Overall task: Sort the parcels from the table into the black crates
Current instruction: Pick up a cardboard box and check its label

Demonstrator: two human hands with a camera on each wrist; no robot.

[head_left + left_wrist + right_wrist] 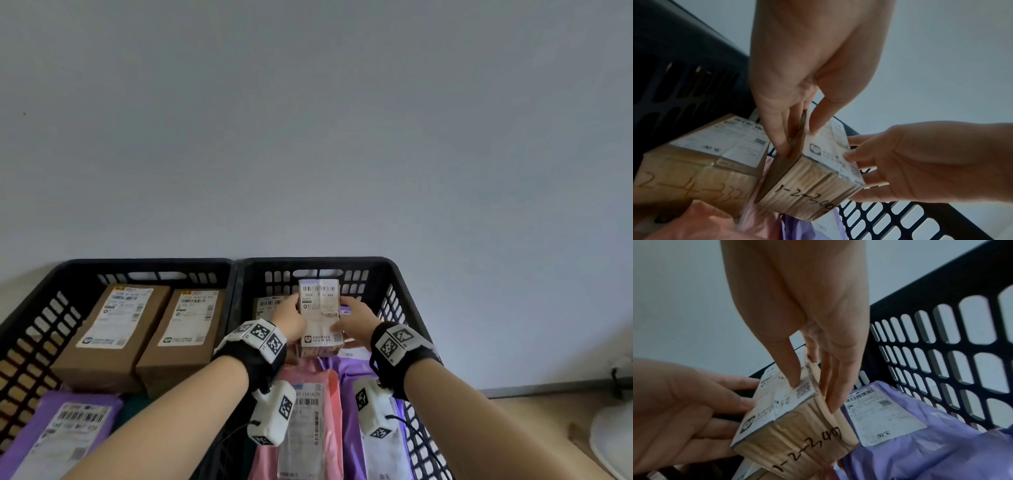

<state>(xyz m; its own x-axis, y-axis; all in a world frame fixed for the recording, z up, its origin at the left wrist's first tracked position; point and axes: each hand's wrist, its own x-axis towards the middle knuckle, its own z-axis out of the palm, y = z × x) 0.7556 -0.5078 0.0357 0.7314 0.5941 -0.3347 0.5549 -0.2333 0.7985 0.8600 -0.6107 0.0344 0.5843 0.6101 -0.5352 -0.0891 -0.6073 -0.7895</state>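
Held parcel: a small brown box [319, 317] with a white label on top and handwritten digits on its end is held over the right black crate [404, 294], near the far wall.
Left hand [291, 317]: the thumb is laid on the label and the fingers are run down the box's left side, so that side is pinched.
Right hand [356, 322]: the thumb is set on the label near the printed code and the fingers are pressed to the right side; the box is gripped from both flanks.
Beneath the box: a purple mailer bag [920, 434], a pink mailer bag [308, 428] and a second brown box [701, 162] just beside it are seen in the same crate.
Risk, release: the surface underneath is soft and uneven, so the box is judged likely to tip or slide off if it is let go before it is seated flat.
Risk, fingers: the left fingers are held in the narrow gap beside the neighbouring box and could be caught there.
Risk, sorting: the left black crate [41, 308] is already loaded; whether the right crate is the correct one cannot be told.
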